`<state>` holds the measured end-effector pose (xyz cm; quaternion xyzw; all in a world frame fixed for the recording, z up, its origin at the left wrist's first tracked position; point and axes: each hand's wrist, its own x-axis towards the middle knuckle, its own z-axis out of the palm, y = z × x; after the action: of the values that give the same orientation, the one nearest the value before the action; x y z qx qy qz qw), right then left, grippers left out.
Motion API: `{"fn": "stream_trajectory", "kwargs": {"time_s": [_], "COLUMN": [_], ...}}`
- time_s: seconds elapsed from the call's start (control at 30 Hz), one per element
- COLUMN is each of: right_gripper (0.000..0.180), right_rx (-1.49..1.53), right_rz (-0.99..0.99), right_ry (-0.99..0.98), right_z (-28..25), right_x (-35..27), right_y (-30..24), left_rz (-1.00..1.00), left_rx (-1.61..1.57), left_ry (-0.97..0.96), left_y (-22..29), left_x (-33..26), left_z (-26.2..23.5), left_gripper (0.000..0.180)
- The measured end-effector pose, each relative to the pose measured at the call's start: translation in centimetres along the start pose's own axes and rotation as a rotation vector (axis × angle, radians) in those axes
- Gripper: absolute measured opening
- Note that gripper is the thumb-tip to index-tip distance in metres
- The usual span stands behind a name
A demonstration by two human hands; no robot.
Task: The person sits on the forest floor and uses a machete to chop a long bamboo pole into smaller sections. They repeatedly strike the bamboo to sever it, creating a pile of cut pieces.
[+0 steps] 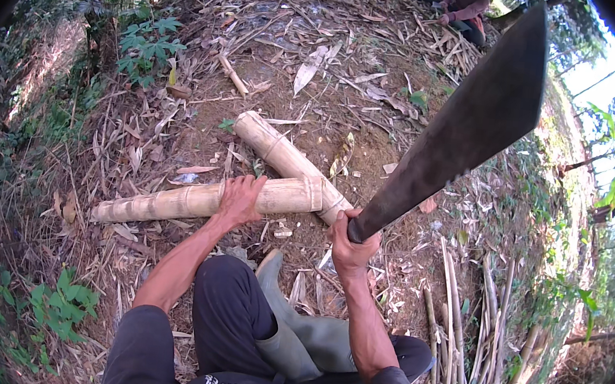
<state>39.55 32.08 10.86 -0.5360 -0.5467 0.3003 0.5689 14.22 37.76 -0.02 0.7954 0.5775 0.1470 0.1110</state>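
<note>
My right hand [353, 245] is closed round the handle of a machete [461, 118], its broad dark blade raised up and to the right. Fingers of my left hand [242, 196] wrap over the top of a pale bamboo pole [164, 202] and grip it near its middle. The pole's right end rests across a second, thicker bamboo piece [282, 150] lying slantwise on the ground. Its left end reaches the leaf litter. The machete's handle is hidden within my fist, and the blade is apart from the bamboo.
My green rubber boots [289, 332] are close below the bamboo. Thin cut sticks [453, 335] lie in a bundle at the lower right. Another person [465, 14] sits at the far top right. Dry leaves cover the dirt slope; a leafy plant [149, 48] grows at the upper left.
</note>
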Motion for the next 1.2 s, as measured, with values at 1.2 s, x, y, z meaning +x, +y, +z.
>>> {"fn": "stream_trajectory", "kwargs": {"time_s": [1.2], "right_gripper": [0.022], "right_rx": [-0.532], "right_rz": [0.377], "right_ry": [-0.365], "right_z": [-2.8], "right_x": [-1.5], "right_y": [7.5], "left_rz": [-0.049], "left_rx": [0.139], "left_ry": [0.137], "left_y": [1.8], "left_x": [-0.2], "left_z": [1.6], "left_gripper": [0.103]}}
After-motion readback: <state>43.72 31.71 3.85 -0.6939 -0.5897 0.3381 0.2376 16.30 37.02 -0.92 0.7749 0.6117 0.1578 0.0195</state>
